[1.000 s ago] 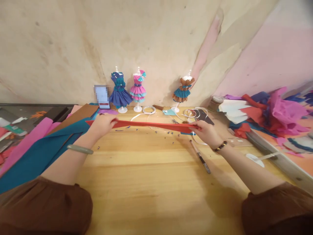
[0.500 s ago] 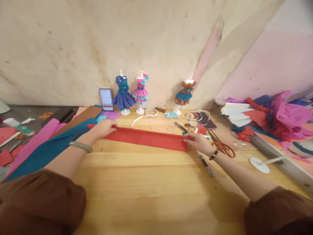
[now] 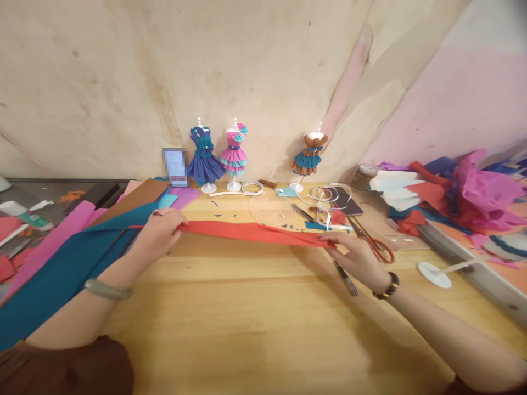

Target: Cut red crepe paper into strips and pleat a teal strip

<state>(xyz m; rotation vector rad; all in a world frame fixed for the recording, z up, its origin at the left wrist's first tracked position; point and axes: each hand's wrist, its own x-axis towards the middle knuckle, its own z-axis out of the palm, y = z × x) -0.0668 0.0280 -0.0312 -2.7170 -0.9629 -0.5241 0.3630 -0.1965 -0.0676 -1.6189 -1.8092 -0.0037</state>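
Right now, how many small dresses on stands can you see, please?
3. The blue dress stands beside the propped phone, the pink dress just right of the blue one, and the brown dress farther right, all near the wall.

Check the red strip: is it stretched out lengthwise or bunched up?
Stretched out lengthwise: the red strip spans between the left hand and the right hand. Whether it is folded over, I cannot tell.

Light wooden desk (image 3: 230, 329). Directly on it: black-and-silver pen (image 3: 347, 280), orange-handled scissors (image 3: 379, 248), dark flat phone (image 3: 348, 202), white round-based stand (image 3: 434, 275), small blue paper scraps (image 3: 214, 203). Three paper-dressed miniature mannequins (image 3: 234, 156) along back edge.
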